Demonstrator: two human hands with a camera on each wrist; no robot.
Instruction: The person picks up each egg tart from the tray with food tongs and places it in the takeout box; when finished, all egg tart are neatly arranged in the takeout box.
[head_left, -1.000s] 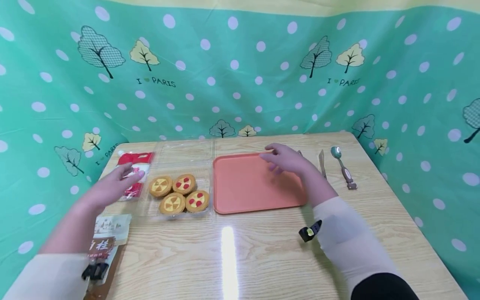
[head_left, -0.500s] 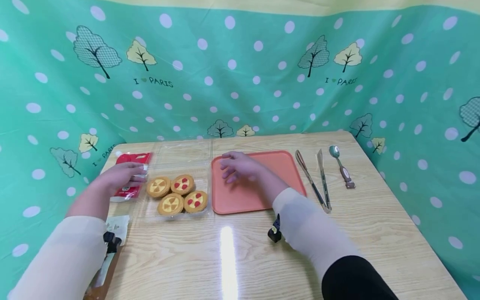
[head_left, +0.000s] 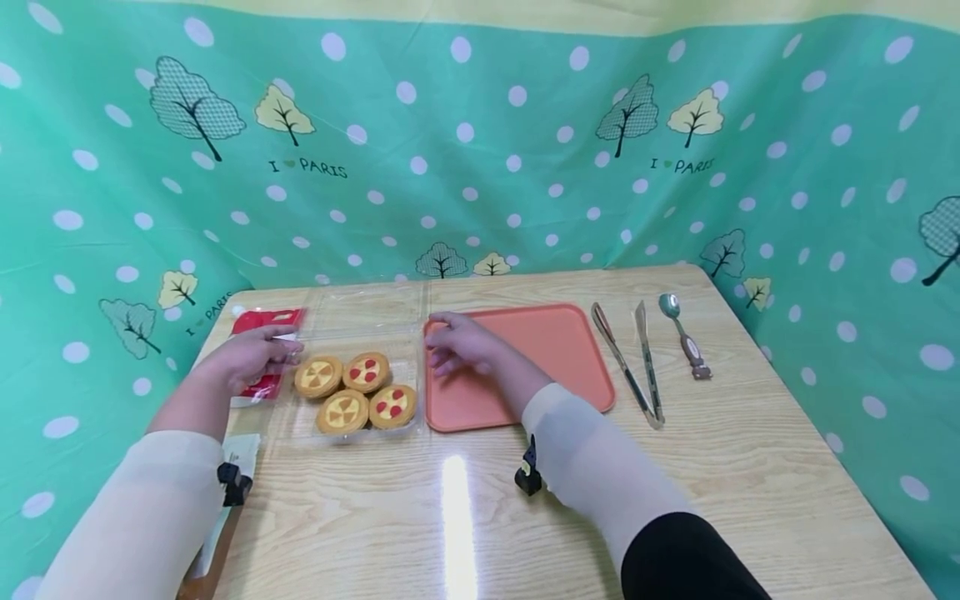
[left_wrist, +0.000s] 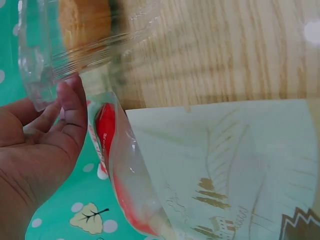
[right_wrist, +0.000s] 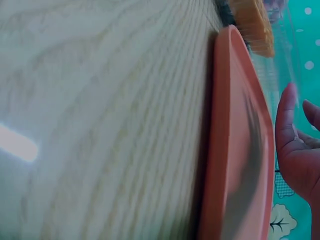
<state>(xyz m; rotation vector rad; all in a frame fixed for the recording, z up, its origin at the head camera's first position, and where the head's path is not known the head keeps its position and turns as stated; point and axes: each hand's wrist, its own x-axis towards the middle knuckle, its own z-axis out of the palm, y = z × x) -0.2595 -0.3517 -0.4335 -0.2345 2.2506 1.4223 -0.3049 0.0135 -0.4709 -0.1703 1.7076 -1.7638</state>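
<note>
Several round tarts (head_left: 343, 411), some dotted red, lie in a clear hinged plastic box (head_left: 407, 362) with its lid laid back. My left hand (head_left: 251, 358) is at the box's left edge; in the left wrist view the fingertips of this hand (left_wrist: 42, 140) meet or nearly meet the box's clear wall (left_wrist: 37, 75), without a visible grip. Over the left side of a pink tray (head_left: 558, 358) hovers my right hand (head_left: 461, 343), fingers relaxed and bent toward the box's right edge. In the right wrist view this hand (right_wrist: 300, 150) is above the tray rim, holding nothing.
Partly behind my left hand lies a red-and-white bag (head_left: 262, 319). A pale printed pouch (head_left: 243, 454) is below it, half covered by my forearm. Right of the tray are metal tongs (head_left: 647, 375) and a brown-handled spoon (head_left: 686, 342). A polka-dot cloth hangs behind.
My right hand has moved left across the tray to the box's right edge, uncovering the tongs. My left hand has moved right, from over the red bag to the box's left edge.
</note>
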